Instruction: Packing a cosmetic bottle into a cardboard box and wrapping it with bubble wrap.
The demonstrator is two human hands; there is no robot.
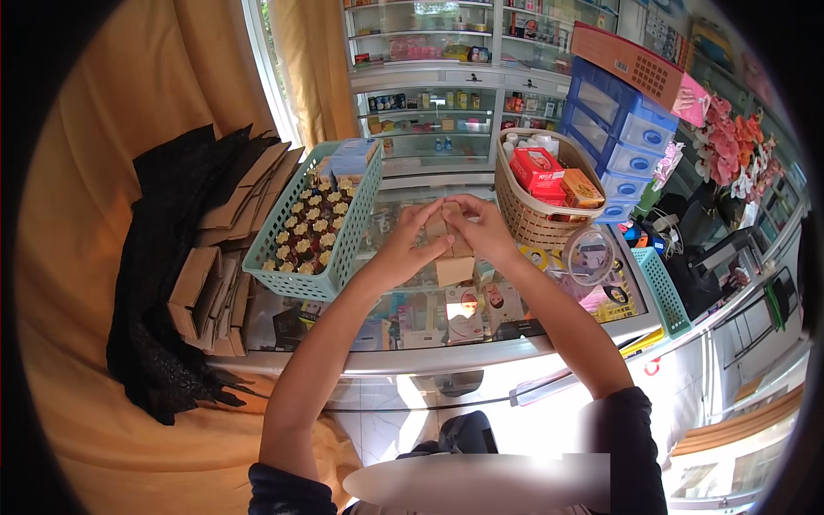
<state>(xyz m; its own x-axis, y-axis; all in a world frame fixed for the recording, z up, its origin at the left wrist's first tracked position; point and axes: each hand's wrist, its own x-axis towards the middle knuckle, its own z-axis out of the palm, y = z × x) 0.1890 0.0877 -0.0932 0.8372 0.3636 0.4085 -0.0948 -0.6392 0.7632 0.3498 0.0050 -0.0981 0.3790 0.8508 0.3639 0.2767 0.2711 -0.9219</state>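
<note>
A small brown cardboard box (455, 270) lies on the glass-topped display counter in front of me, between my two hands. My left hand (418, 235) grips its left side, thumb across the top. On the other side, my right hand (479, 230) has its fingers on the far end and upper flap. Left of the hands, a mint-green plastic basket (335, 277) holds several small bottles with gold flower-shaped caps and some blue boxes. Flattened and folded cardboard boxes (225, 219) are stacked at the far left.
A beige woven-style basket (534, 225) with red and orange boxes stands right of my hands, by a blue drawer unit (589, 116). A clear round container (589, 255) and a narrow green basket (663, 296) are at right. Black cloth (151, 270) hangs at left. Glass shelves (425, 122) stand behind.
</note>
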